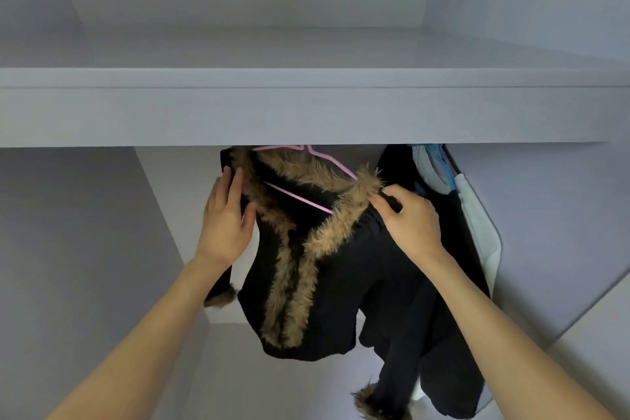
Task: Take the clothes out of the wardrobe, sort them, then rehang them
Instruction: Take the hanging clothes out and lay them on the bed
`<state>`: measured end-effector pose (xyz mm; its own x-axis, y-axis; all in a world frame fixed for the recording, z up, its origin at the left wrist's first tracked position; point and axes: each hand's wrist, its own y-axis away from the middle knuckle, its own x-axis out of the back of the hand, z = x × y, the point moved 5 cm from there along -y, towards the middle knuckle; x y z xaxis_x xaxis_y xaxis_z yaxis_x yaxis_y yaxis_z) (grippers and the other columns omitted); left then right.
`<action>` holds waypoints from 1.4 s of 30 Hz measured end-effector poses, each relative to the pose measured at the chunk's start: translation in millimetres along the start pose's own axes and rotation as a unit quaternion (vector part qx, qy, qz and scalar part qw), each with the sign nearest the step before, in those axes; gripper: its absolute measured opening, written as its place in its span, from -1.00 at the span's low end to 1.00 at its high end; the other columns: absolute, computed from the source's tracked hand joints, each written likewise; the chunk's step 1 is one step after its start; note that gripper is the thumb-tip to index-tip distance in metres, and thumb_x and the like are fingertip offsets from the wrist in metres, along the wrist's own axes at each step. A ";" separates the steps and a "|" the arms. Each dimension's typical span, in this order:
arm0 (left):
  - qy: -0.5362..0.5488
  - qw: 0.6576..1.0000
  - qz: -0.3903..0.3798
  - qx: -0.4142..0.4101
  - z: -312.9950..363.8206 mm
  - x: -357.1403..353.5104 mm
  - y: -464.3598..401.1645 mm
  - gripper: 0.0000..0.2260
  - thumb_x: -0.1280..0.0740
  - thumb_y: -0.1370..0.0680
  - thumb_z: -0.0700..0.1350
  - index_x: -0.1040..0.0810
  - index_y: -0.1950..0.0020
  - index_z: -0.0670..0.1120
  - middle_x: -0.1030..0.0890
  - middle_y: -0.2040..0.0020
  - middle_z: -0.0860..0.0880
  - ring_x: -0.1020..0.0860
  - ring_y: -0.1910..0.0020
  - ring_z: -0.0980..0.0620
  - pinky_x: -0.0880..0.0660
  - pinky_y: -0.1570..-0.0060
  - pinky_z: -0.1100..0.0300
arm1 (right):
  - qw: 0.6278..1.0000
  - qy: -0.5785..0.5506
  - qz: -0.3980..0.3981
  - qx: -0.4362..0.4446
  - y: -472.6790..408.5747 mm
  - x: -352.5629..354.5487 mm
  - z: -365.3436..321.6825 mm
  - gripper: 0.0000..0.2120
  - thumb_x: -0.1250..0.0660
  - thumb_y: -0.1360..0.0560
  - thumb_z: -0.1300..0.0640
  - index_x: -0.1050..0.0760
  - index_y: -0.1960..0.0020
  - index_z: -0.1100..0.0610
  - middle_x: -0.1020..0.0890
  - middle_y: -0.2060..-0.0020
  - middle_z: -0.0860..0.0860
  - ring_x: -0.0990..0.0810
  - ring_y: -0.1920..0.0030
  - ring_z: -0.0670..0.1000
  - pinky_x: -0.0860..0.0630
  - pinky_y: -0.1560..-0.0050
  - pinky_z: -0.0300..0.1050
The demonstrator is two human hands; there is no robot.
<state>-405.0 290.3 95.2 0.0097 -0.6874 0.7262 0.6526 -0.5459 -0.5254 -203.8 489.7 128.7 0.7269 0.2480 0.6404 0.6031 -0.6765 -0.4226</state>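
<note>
We have the black fur-trimmed cardigan (327, 283) on its pink hanger (300, 198) just under the wardrobe shelf (306, 112). Our left hand (226, 218) lies flat against one shoulder; our right hand (407, 218) pinches the other. A careless tug could slide the knit off the hanger.

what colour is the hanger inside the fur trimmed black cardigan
Pink. The hanger shows best in the head view, its thin bar crossing the cardigan's open neckline.

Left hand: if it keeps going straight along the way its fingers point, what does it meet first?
The left hand points up and into the wardrobe, fingers already on the black fur-trimmed cardigan at its shoulder. Beyond that, probably the underside of the shelf; depth is unclear.
</note>
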 end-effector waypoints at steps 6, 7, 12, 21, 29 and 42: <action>-0.049 0.998 0.004 0.048 -44.5 23.6 16.8 -0.58 -0.12 -0.63 -0.14 -0.20 -0.47 -0.21 -0.24 -0.45 -0.24 -0.14 -0.45 -0.24 -0.07 -0.41 -0.20 | 0.998 -0.043 -0.045 0.000 21.1 -25.7 9.4 -0.76 -0.36 -0.38 -0.14 -0.59 0.28 0.03 -0.61 0.40 -0.09 -0.58 0.33 -0.06 -0.43 0.25 -0.11; -0.058 0.996 -0.021 0.062 -53.3 24.3 22.1 -0.61 -0.09 -0.63 -0.11 -0.26 -0.45 -0.19 -0.33 -0.41 -0.23 -0.20 -0.44 -0.23 -0.07 -0.41 -0.19 | 0.998 -0.047 -0.050 0.003 23.5 -28.3 9.6 -0.76 -0.36 -0.36 -0.15 -0.59 0.30 0.01 -0.60 0.42 -0.09 -0.57 0.34 -0.06 -0.42 0.26 -0.11; 0.019 0.980 -0.146 0.135 -73.4 34.7 64.7 -0.72 -0.10 -0.60 0.03 -0.49 -0.10 -0.12 -0.55 0.09 -0.05 -0.55 -0.01 -0.11 -0.39 0.02 0.20 | 0.996 -0.053 -0.070 0.020 27.4 -37.2 4.1 -0.77 -0.40 -0.36 -0.12 -0.59 0.34 0.02 -0.59 0.44 -0.11 -0.56 0.34 -0.07 -0.39 0.28 -0.13; -0.015 0.988 -0.022 0.155 -101.6 78.5 109.7 -0.76 -0.18 -0.60 -0.13 -0.54 -0.03 -0.28 -0.58 0.21 -0.16 -0.57 0.16 -0.17 -0.34 0.18 0.18 | 0.987 -0.038 -0.140 0.065 49.0 -81.8 -23.7 -0.78 -0.40 -0.40 -0.08 -0.63 0.21 0.08 -0.63 0.33 -0.09 -0.58 0.29 -0.02 -0.48 0.17 -0.06; -0.005 0.978 -0.001 0.208 -109.7 120.0 169.2 -0.79 -0.13 -0.59 0.00 -0.47 0.12 -0.06 -0.54 0.26 -0.05 -0.51 0.23 -0.03 -0.33 0.22 0.21 | 0.968 -0.094 -0.200 0.118 75.2 -131.7 -70.9 -0.79 -0.43 -0.37 -0.08 -0.50 0.39 -0.09 -0.54 0.49 -0.27 -0.51 0.38 -0.18 -0.30 0.34 -0.34; -0.140 0.915 0.160 0.344 -68.0 212.6 360.1 -0.61 -0.11 -0.51 0.13 -0.44 0.19 -0.19 -0.50 0.35 -0.07 -0.46 0.35 -0.14 -0.43 0.35 -0.03 | 0.850 -0.126 -0.384 0.337 186.4 -177.6 -160.3 -0.79 -0.33 -0.49 -0.01 -0.52 -0.01 0.11 -0.53 0.11 -0.10 -0.48 0.04 -0.05 -0.35 0.07 -0.21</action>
<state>-219.5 -85.1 30.2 0.4135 -0.5573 0.7200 0.9041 0.1577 -0.3971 -273.1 208.4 38.9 0.0301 0.6351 0.7718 0.9209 0.2826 -0.2685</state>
